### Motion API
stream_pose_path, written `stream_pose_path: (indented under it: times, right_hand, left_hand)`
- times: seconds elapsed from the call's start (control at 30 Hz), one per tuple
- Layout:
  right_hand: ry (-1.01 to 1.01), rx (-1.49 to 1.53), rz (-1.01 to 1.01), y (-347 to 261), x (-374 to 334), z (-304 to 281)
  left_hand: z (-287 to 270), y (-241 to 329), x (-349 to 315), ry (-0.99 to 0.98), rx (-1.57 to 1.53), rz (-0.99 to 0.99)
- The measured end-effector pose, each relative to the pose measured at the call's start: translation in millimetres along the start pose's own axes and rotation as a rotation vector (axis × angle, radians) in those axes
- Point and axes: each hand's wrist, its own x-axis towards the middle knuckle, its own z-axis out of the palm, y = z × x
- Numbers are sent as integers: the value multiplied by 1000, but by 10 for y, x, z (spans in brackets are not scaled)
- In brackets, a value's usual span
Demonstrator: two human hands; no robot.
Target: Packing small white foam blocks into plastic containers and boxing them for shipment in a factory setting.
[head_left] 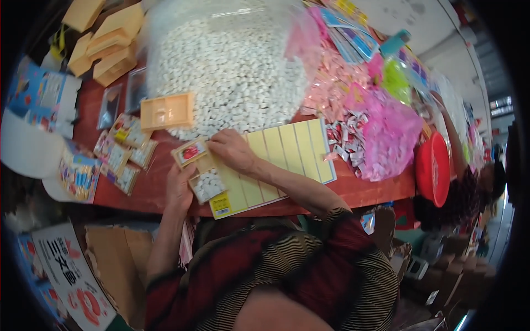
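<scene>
A small cream compartment tray [205, 163] is tilted slightly at the front of the table. One end holds a packet with a red picture [192, 151], the other end white pellets [208, 186]. My left hand [180, 186] grips the tray's left side, thumb along the edge. My right hand [233, 151] is closed, its fingertips pressed together at the tray's upper right edge; anything between them is hidden. Partly beneath the tray and right hand lies a yellow striped sheet [287, 146].
A big clear bag of white pellets [232, 71] fills the table's middle. An orange tray [167, 111] stands at its edge. Left lie several filled packs [118, 146]; right are pink sachets [337, 83], a pink bag [389, 135] and a red basin [433, 168]. Another person sits far right.
</scene>
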Motion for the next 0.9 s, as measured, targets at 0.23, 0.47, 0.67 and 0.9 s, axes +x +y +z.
stream_pose_path:
  times: [0.23, 0.47, 0.67, 0.9]
  right_hand:
    - [55, -48, 11, -94, -182, -130]
    - [180, -34, 370, -405, -413, -950]
    - [-366, -127, 952, -188, -1303, -1624]
    - [302, -382, 803, 43, -1083, -1730]
  left_hand:
    - [24, -54, 32, 16, -63, -1]
    - [-121, 4, 10, -38, 0, 17]
    - [-142, 63, -27, 19, -10, 18]
    - [-100, -69, 1, -65, -116, -33]
